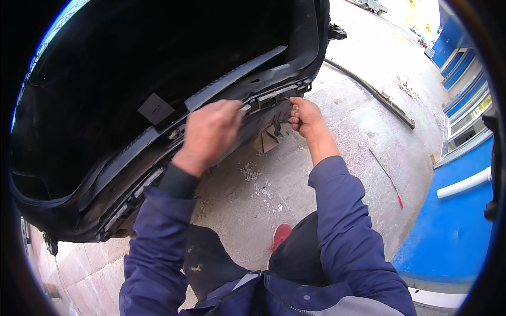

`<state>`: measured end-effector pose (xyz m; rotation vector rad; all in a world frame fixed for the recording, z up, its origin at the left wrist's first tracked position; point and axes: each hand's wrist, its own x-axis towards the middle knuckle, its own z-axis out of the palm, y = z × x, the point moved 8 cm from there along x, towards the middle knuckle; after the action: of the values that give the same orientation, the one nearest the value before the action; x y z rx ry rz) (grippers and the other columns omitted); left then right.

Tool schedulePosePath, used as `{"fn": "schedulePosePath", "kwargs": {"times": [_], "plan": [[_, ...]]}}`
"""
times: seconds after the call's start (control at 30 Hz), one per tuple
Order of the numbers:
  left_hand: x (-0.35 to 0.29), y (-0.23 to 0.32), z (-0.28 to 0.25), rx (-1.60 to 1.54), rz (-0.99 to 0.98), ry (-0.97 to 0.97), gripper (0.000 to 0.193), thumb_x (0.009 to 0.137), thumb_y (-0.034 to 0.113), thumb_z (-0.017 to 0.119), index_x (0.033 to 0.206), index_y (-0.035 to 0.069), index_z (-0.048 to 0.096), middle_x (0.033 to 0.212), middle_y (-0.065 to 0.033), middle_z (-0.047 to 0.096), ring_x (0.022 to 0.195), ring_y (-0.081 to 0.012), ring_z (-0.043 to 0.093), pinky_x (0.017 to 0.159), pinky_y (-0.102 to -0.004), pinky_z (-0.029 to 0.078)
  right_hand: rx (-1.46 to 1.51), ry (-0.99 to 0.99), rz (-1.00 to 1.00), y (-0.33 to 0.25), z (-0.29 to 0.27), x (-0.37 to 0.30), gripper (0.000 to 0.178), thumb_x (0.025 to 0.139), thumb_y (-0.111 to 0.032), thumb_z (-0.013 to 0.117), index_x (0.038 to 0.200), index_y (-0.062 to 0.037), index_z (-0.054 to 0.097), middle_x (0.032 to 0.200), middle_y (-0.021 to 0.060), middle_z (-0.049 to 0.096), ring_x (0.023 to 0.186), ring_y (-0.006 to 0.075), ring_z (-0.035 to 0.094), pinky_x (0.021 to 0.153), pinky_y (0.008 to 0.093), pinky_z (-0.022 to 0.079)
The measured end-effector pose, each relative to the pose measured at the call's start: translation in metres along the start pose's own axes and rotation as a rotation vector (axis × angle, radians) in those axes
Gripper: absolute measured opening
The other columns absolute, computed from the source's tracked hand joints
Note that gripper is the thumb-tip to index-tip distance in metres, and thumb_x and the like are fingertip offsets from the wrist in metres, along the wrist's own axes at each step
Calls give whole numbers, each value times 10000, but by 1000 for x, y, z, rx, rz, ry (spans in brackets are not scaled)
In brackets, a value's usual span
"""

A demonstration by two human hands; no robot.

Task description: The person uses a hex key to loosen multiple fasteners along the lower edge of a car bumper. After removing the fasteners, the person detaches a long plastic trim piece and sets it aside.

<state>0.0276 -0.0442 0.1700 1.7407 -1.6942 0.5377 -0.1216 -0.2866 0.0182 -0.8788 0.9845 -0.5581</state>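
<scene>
A black car body part [237, 87] with an open, dark-lined compartment takes up the upper left. Along its lower edge runs a rail of brackets and slots. My left hand [211, 129] is closed and smeared by motion, close in front of this edge; a small pale bit shows at its fingertips, too blurred to name. Farther right, my right hand [307, 117] is closed at the end of the edge. From its thumb and forefinger a thin dark tip points toward the brackets; its kind is hidden by the fingers.
On the concrete lie a long dark strip [377, 95], a thin rod with a red end [390, 176] and scattered white fragments [258, 184]. A cardboard piece [265, 142] sits under the car edge. At right stands a blue wall [448, 226] with a white pipe [464, 183].
</scene>
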Motion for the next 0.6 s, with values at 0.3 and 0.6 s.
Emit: {"fn": "schedulePosePath", "kwargs": {"times": [0.3,0.6], "plan": [[91,42,160,101,406,-247,306,914,210,752,1210,137,776,990,-41,684,1005,-263,668,861,-399,543,94,129,-62,8,10,-12,360,1057,-378,624,832,-103,571,617,9,477,471,158,490,419,347,366],[93,22,183,-127,406,-224,126,841,161,796,963,130,800,870,-42,632,912,-282,640,767,-414,555,167,80,-67,5,4,-15,445,1068,-477,631,771,-155,548,620,-7,544,504,164,564,462,344,467]]}}
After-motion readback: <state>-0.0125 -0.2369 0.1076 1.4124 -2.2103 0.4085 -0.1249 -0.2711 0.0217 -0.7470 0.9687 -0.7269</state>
